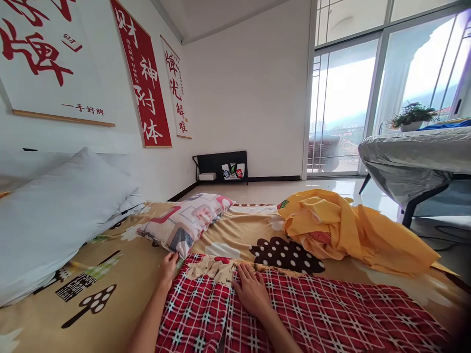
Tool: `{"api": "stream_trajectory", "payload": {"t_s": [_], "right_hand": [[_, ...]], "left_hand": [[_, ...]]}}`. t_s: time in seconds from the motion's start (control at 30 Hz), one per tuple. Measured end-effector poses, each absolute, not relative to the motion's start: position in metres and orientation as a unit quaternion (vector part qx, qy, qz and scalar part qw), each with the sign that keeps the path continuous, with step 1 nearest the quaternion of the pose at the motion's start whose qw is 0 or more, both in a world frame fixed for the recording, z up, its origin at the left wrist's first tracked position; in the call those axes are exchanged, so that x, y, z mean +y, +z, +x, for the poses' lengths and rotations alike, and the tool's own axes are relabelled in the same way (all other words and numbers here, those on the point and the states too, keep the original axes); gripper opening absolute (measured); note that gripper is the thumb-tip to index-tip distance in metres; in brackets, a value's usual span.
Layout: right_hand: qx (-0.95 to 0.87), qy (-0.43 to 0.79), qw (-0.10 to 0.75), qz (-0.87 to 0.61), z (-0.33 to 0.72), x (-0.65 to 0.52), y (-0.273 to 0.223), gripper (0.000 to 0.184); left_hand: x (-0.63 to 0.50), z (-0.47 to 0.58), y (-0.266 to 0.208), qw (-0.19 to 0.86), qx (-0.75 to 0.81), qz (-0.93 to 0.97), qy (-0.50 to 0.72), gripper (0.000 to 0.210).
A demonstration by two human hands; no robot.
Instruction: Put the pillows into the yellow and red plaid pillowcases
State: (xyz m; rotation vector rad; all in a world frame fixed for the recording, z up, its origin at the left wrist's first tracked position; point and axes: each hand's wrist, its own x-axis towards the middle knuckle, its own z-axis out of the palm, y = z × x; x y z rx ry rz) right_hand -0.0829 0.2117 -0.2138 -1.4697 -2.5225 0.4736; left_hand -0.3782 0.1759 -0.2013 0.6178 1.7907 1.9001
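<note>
A red plaid cloth (316,309), split by a slit near its lower middle, lies spread on the tan bedsheet. Along its far edge runs a tan patch (211,270) with a red print. My right hand (252,289) rests flat on the cloth beside this patch, fingers stretched. My left hand (169,268) is at the cloth's far left corner, its fingers bent and pressed together. The fingertips meet the near corner of a patterned pillow (198,215); whether they pinch the pillow or the cloth edge, I cannot tell.
White pillows (66,211) lean on the left. A crumpled yellow cloth (338,225) lies on the bed at the right. Beyond are a low black shelf (217,164), a glass sliding door (342,108) and a covered table (415,152) with a potted plant (412,115).
</note>
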Motion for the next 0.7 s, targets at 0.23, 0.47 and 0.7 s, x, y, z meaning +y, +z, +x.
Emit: {"api": "stream_trajectory", "payload": {"t_s": [0.23,0.47,0.7], "right_hand": [[-0.843,0.201,0.128,-0.482,-0.081,0.216,-0.223,0.065],[-0.673,0.478,0.397,-0.401,-0.081,0.226,-0.208,0.068],[-0.439,0.802,0.362,-0.182,-0.066,0.210,-0.165,0.064]], "left_hand": [[0.158,-0.360,-0.146,0.323,0.439,0.223,0.808,0.023],[0.132,-0.301,-0.101,0.370,0.348,0.483,0.713,0.029],[0.113,-0.234,-0.106,0.424,0.444,0.737,0.282,0.029]]}}
